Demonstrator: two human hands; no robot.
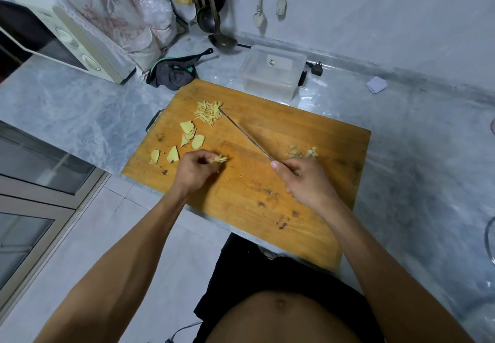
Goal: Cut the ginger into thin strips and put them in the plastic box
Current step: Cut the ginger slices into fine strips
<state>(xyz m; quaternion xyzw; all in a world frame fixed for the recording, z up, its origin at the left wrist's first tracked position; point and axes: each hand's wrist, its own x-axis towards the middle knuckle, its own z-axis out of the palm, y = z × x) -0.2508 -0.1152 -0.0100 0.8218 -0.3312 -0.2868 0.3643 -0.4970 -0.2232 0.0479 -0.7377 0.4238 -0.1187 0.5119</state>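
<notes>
Between our two hands on the cutting board [267, 182], we are mid-slicing: our left hand [195, 169] pinches a stack of ginger slices [220, 159], our right hand [302, 179] grips the knife [246, 136]. Next, we judge, comes stripping this stack. Beyond lie finished strips [209, 112], then the plastic box [272, 72], still empty.

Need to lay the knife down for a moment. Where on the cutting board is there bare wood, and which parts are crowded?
Bare wood: the near half of the cutting board, between both hands, and the far right corner beyond the peel scraps. Crowded: the left side, with ginger slices, the strip pile at the knife tip, and the left hand pinching ginger. The right hand grips the knife.
</notes>
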